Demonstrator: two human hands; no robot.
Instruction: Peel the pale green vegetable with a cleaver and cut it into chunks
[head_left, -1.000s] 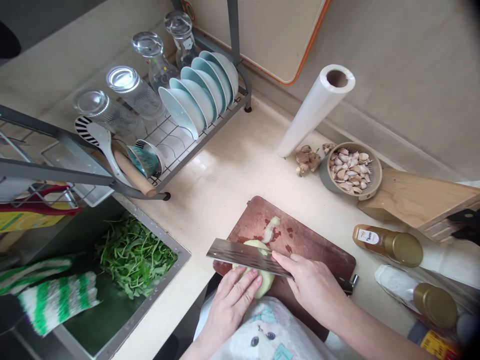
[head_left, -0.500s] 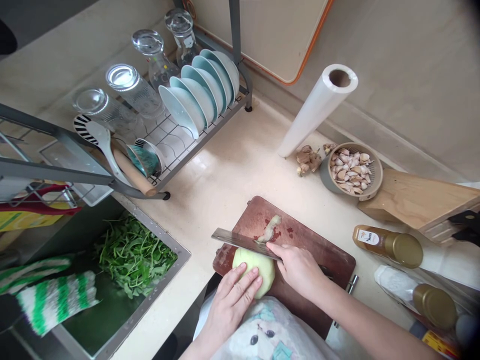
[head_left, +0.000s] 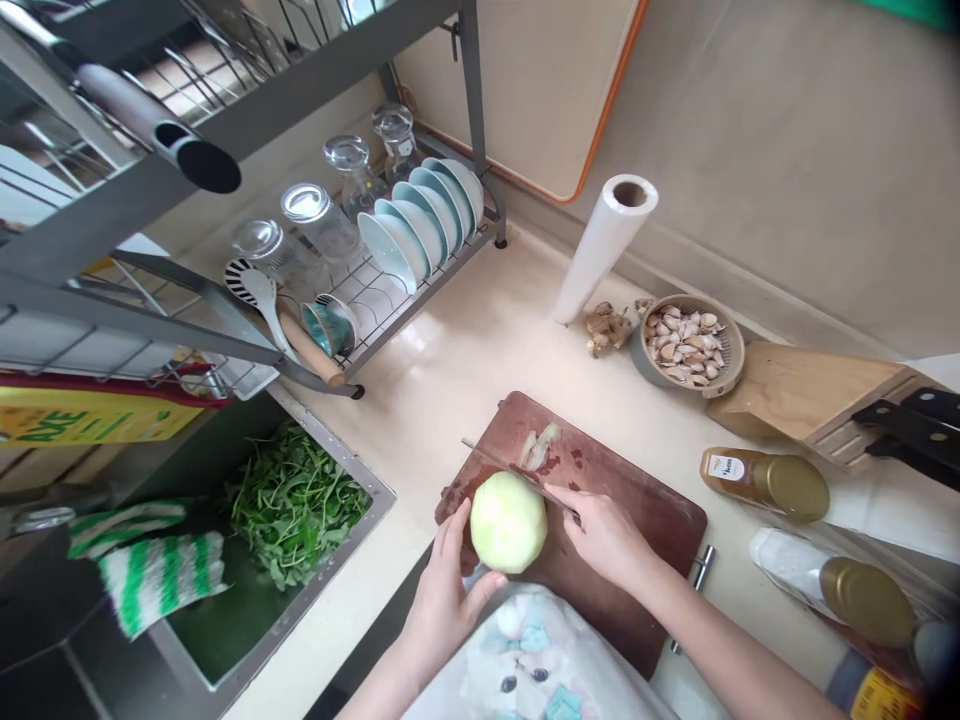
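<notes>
Left hand curled around a peeled pale green vegetable, vegetable over a stained wooden cutting board, right hand wrapped on a kitchen knife, blade just behind the vegetable, strip of peel on the board, bowl of garlic cloves farther off on the tabletop

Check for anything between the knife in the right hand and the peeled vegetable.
Nothing visible: the knife in the right hand runs along the upper edge of the peeled pale green vegetable. The peel scrap lies on the cutting board beyond the knife.
</notes>
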